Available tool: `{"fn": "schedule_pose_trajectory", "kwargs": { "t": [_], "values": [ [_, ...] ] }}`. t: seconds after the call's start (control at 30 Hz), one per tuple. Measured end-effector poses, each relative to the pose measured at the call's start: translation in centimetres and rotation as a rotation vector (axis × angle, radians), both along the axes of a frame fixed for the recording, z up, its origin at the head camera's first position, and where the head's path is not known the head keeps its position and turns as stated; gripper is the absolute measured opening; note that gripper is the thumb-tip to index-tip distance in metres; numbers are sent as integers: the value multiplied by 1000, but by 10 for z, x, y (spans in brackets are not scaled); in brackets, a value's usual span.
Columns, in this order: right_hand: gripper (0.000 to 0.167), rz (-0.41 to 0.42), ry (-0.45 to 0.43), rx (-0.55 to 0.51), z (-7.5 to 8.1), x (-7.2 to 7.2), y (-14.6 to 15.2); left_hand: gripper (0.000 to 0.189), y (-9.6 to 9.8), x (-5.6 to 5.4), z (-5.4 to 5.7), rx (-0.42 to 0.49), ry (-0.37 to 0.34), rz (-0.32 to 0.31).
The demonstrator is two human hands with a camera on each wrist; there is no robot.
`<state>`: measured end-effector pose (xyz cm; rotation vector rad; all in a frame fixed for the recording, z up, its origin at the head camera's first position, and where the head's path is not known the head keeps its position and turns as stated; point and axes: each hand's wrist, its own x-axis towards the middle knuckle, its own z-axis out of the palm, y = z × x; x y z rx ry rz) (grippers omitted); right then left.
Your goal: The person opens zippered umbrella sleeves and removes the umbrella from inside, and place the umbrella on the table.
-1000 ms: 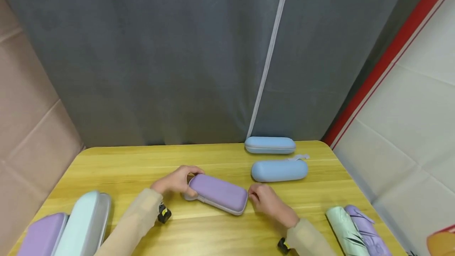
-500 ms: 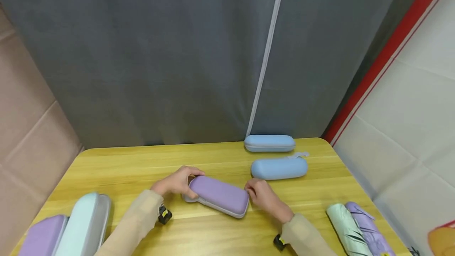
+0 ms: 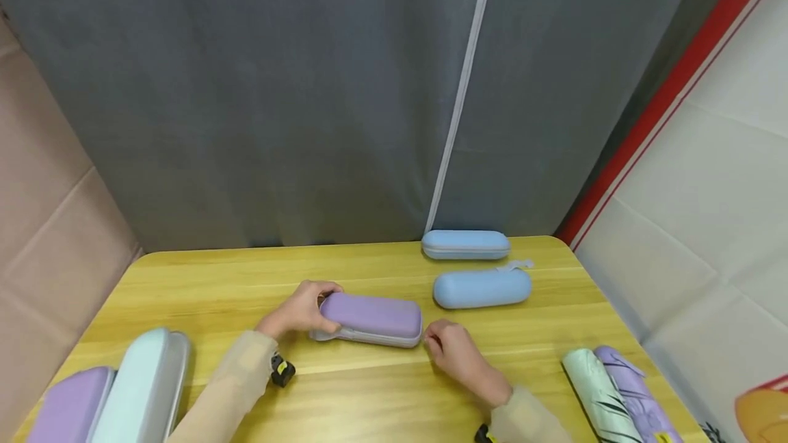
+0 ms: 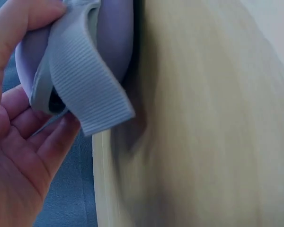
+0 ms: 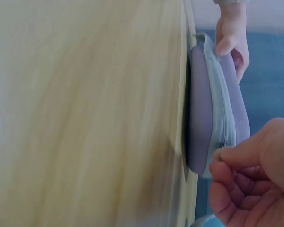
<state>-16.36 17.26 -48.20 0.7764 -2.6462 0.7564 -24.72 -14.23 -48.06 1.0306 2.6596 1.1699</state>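
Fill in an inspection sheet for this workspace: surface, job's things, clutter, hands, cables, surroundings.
Surface: wood-grain table.
Job's things: purple zippered case between the hands; ribbed grey tab at one end, zipper slider near the other.
Clutter: light-blue zippered case at back right, blue case in front; mint case and second purple case at left; mint folded umbrella and purple folded umbrella at right.
Hands: left hand holds the tabbed end; right hand pinches the zipper slider.
Cables: nothing seen for certain.
Surroundings: grey curtain behind, white panel at right.
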Motion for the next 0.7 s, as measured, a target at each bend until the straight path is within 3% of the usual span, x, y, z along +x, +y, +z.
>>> {"fn": "schedule_pose_trajectory", "kwargs": {
  "t": [0.13, 0.27, 0.47, 0.7],
  "values": [
    [15, -55, -47, -16, -1, 5, -3, 46, 4, 5, -2, 17, 15, 18],
    [15, -97, -39, -48, -3, 6, -4, 47, 7, 12, -5, 4, 65, 59],
    [18, -84, 24, -99, -4, 6, -10, 49, 7, 17, -6, 6, 103, 101],
    [18, -70, -4, -91, -4, 9, -19, 50, 4, 17, -7, 9, 79, 107]
  ]
}}
